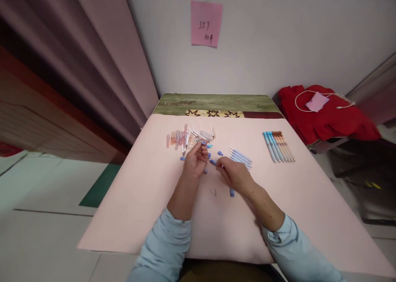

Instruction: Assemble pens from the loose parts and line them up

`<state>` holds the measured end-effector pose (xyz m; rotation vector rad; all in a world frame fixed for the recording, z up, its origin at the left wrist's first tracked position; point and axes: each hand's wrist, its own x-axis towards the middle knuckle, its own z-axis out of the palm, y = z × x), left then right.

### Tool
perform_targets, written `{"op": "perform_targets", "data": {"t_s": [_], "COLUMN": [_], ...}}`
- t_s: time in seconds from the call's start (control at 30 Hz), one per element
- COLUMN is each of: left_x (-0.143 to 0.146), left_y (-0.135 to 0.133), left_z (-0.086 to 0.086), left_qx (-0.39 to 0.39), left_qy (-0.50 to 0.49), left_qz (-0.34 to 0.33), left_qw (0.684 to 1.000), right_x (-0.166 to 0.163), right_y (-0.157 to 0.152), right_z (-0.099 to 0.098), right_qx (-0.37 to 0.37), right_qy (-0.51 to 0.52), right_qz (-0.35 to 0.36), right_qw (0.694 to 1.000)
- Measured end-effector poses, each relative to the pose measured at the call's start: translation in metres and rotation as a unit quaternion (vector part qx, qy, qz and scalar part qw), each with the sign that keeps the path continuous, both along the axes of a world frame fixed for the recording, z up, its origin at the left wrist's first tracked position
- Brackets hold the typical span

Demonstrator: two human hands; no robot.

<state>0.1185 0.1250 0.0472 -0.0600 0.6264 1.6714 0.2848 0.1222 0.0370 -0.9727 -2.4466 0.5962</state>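
My left hand [196, 160] is raised over the table, its thumb and fingers pinched on a small blue pen cap [203, 142]. To its right, my right hand [236, 175] is closed, with a dark blue pen part [213, 162] at its fingertips. Other small blue pen pieces [220, 153] lie around and between the hands. Light-blue pen barrels [241, 156] with white tips lie in a row just beyond my right hand. Behind my left hand are white refills with dark tips [187, 142] and pinkish clear sleeves [176, 137]. My right hand partly covers a blue piece [232, 192].
Several finished-looking pens [278, 146], with blue and brown tops, lie side by side at the right. A small clear piece [213, 191] lies nearer me on the pale table cover [139, 207]. Red cloth [328, 121] with a white cable sits beyond the table's right edge.
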Motion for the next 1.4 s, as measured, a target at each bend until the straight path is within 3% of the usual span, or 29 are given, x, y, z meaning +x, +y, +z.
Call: {"op": "perform_targets", "data": {"t_s": [0.07,0.17,0.33,0.43,0.9,1.1,1.4], "left_x": [0.004,0.011,0.018,0.02,0.028,0.031,0.032], "left_y": [-0.001,-0.002,-0.002,-0.002,-0.006,-0.007,-0.008], "left_z": [-0.003,-0.007,-0.012,-0.015,-0.017,-0.016,-0.015], "left_qx": [-0.004,-0.009,-0.018,-0.015,0.01,0.011,0.002], "left_qy": [0.015,0.042,0.076,0.086,0.127,0.135,0.11], "left_qz": [-0.016,-0.051,-0.08,-0.09,-0.157,-0.169,-0.183], "left_qw": [1.0,0.998,0.994,0.992,0.979,0.976,0.977], "right_x": [0.003,0.003,-0.004,-0.004,-0.002,-0.002,-0.002], "right_y": [0.003,0.005,0.004,0.005,0.006,0.006,0.011], "right_z": [0.004,0.005,-0.001,-0.002,-0.003,-0.001,-0.001], "right_qx": [-0.026,-0.09,-0.187,-0.212,-0.187,-0.195,-0.295], "right_qy": [0.127,0.28,0.404,0.419,0.38,0.384,0.401], "right_qz": [-0.061,-0.127,-0.17,-0.17,-0.182,-0.191,-0.158], "right_qw": [0.99,0.947,0.879,0.867,0.887,0.882,0.853]}}
